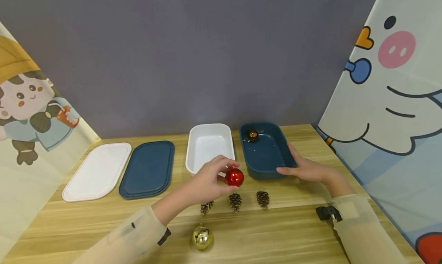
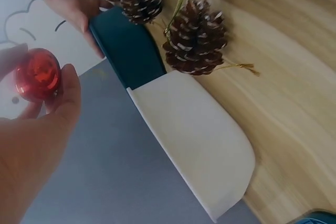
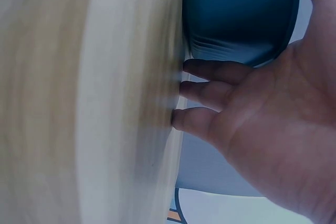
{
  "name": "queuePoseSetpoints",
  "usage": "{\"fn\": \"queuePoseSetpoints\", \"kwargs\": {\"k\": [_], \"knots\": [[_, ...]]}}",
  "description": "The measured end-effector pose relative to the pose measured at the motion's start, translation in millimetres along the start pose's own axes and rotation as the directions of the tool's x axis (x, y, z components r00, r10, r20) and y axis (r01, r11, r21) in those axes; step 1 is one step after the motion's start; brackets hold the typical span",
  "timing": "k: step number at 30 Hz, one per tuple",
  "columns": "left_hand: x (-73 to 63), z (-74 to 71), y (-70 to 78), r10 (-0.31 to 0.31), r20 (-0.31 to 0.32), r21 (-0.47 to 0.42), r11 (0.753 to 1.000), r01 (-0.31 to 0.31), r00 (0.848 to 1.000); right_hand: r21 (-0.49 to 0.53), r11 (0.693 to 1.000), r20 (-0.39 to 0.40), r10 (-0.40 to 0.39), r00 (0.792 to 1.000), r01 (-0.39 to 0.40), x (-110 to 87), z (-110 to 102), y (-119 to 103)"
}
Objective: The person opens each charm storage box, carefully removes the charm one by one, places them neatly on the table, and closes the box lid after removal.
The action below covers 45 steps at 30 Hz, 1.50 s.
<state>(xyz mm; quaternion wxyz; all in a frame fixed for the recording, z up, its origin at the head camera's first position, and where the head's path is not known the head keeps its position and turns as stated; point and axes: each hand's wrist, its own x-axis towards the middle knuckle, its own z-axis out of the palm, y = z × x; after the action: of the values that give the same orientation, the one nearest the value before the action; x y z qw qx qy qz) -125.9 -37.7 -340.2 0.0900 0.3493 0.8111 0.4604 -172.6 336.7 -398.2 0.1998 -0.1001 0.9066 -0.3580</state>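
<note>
My left hand [image 1: 211, 182] pinches a shiny red Christmas ball [image 1: 235, 177] between thumb and fingers, close to the front of the white container [image 1: 210, 129]. In the left wrist view the red ball [image 2: 38, 74] sits at the fingertips. At the right side of the dark blue container [image 1: 264, 175], my right hand [image 1: 309, 169] rests against its wall near the front corner. The right wrist view shows that hand's fingers [image 3: 210, 94] extended beside the container, tips at the tabletop. A small brown bauble [image 1: 253, 134] lies inside the blue container, toward its back left.
Three pinecones, among them one at the right [image 1: 263, 199], lie in a row before the containers. Nearer me is a gold mirrored ball [image 1: 202, 237]. A white lid [image 1: 98, 172] and a blue lid [image 1: 147, 170] lie flat at left. A grey partition [image 1: 207, 64] stands behind.
</note>
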Motion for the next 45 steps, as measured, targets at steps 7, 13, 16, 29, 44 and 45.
{"fn": "queuePoseSetpoints", "kwargs": {"k": [7,13,16,29,44,45], "knots": [[-12.6,3.6,-1.3,-0.054,-0.002,0.05,0.997,0.054,0.999,-0.008,1.0,-0.007,-0.004,1.0,0.004,1.2,0.7,3.4],[-23.1,11.2,-0.2,-0.083,0.035,0.159,0.984,0.077,0.996,-0.008,1.0,-0.005,-0.005,1.0,0.005,1.7,0.9,3.1],[-27.9,18.1,1.1,-0.099,0.026,0.2,0.975,0.092,0.995,-0.009,1.0,-0.006,-0.007,1.0,0.007,1.4,1.0,1.7],[-47.2,50.8,10.0,-0.239,0.044,0.422,0.885,0.199,0.97,-0.032,0.999,-0.02,0.006,1.0,-0.006,2.2,0.3,2.4],[-58.1,69.8,5.8,-0.261,0.089,0.586,0.794,0.161,0.961,-0.011,1.0,-0.01,-0.002,1.0,0.002,1.2,0.6,1.2],[-58.3,70.2,5.5,-0.259,0.089,0.588,0.793,0.159,0.962,-0.009,1.0,-0.01,-0.004,1.0,0.004,1.2,0.4,1.0]]}}
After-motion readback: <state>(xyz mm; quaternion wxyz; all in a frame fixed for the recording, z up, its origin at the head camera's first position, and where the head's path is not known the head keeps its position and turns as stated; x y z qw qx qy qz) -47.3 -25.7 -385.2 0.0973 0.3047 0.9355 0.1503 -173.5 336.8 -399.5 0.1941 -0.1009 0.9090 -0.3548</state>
